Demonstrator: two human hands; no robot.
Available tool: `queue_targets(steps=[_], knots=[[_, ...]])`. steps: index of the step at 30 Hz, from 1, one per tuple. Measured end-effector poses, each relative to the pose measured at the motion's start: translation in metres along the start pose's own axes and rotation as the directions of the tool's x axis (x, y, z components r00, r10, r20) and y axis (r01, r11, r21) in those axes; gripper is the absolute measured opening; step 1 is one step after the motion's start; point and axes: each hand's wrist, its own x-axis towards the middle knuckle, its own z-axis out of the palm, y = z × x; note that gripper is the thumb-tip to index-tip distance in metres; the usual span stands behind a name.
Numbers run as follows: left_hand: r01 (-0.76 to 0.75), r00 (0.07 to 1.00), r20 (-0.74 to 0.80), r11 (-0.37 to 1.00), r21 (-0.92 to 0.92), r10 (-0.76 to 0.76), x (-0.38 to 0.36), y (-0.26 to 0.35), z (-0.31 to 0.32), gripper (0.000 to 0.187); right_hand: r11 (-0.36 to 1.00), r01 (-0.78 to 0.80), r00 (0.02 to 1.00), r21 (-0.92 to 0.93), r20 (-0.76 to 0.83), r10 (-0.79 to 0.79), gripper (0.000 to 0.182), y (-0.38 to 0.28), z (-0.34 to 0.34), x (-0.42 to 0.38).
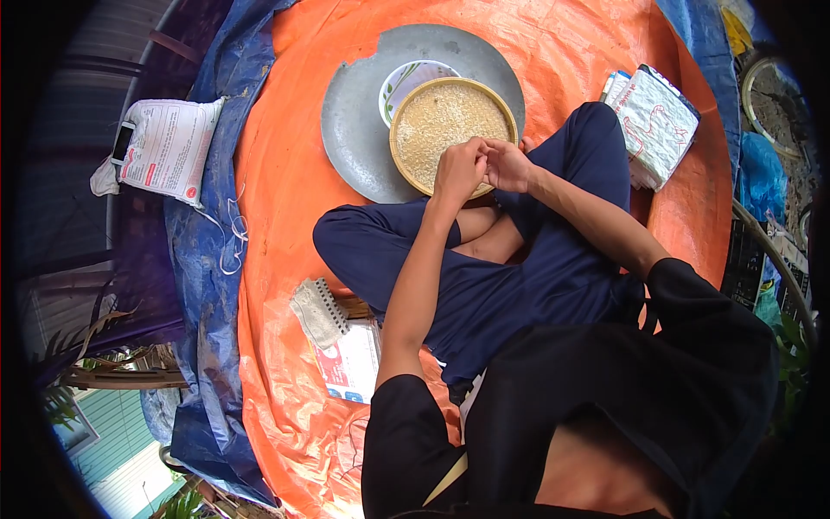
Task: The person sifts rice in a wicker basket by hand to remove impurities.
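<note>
Seated cross-legged on an orange tarp (290,173), a person in dark trousers (536,285) and a black top (562,389) bends over one round, yellow-rimmed tray (394,143) spread with pale grain (441,121). The tray sits just in front of the crossed legs, its far edge overlapping one white bowl (393,82) with a green leaf pattern; the bowl's contents are mostly hidden from view. Beneath the bowl spreads one wide grey metal dish (354,121), its rim broken by a notch.

Two hands meet above the tray's near right edge. Left hand (461,169) and right hand (508,166) have their fingers bent and fingertips drawn together, almost touching; whether anything is pinched between them cannot be told. Both forearms reach forward and inward from bent elbows, the right one slanting across the right thigh.

Around the sitter lie two printed white sacks: one full sack (173,147) at left, with a single phone (124,143) on it, and one folded sack (655,125) beside the right knee. One spiral-edged pad (318,313) rests near the left thigh. A blue tarp (201,285) borders the orange one.
</note>
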Motion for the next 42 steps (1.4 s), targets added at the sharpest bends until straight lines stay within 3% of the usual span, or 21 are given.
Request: queue_targets(steps=[3, 6, 9, 14, 16, 21, 27, 33, 36, 42], knots=[[0.02, 0.997, -0.077, 1.0, -0.009, -0.021, 0.002, -0.004, -0.007, 0.011, 1.0, -0.024, 0.982, -0.013, -0.187, 0.021, 0.045, -0.006, -0.003, 0.005], [0.085, 0.978, -0.188, 0.995, -0.043, -0.091, 0.005, -0.009, -0.009, 0.011, 0.996, 0.083, 0.986, 0.013, -0.149, -0.08, 0.058, -0.014, -0.006, 0.007], [0.19, 0.944, -0.26, 0.979, -0.07, -0.201, 0.007, -0.013, -0.02, 0.011, 0.991, 0.132, 0.98, 0.031, -0.152, -0.125, 0.061, -0.019, 0.0, 0.003], [0.311, 0.92, -0.325, 0.91, 0.273, -0.217, 0.003, -0.059, -0.054, 0.015, 0.99, 0.141, 0.98, 0.026, -0.142, -0.136, 0.061, -0.019, 0.002, -0.001], [0.405, 0.891, -0.306, 0.892, 0.198, -0.336, -0.006, -0.081, -0.07, 0.018, 0.989, 0.149, 0.981, 0.018, -0.126, -0.146, 0.061, -0.02, -0.002, 0.001], [0.533, 0.84, -0.131, 0.756, 0.381, -0.526, -0.018, -0.072, -0.091, 0.016, 0.988, 0.152, 0.982, 0.0, -0.111, -0.151, 0.061, -0.02, -0.003, 0.001], [0.409, 0.884, -0.048, 0.721, 0.559, -0.465, -0.017, -0.076, -0.076, 0.013, 0.987, 0.158, 0.976, -0.016, -0.147, -0.158, 0.061, -0.021, 0.0, -0.002], [0.335, 0.917, -0.019, 0.746, 0.576, -0.398, -0.016, -0.074, -0.072, 0.01, 0.984, 0.174, 0.975, -0.028, -0.132, -0.176, 0.063, -0.021, -0.001, 0.0], [0.362, 0.881, 0.036, 0.72, 0.593, -0.472, -0.014, -0.079, -0.067, 0.014, 0.985, 0.169, 0.976, -0.028, -0.132, -0.171, 0.064, -0.021, -0.001, 0.0], [0.326, 0.904, 0.034, 0.738, 0.591, -0.426, -0.016, -0.085, -0.064, 0.013, 0.986, 0.167, 0.975, -0.015, -0.147, -0.168, 0.064, -0.022, 0.0, -0.002]])
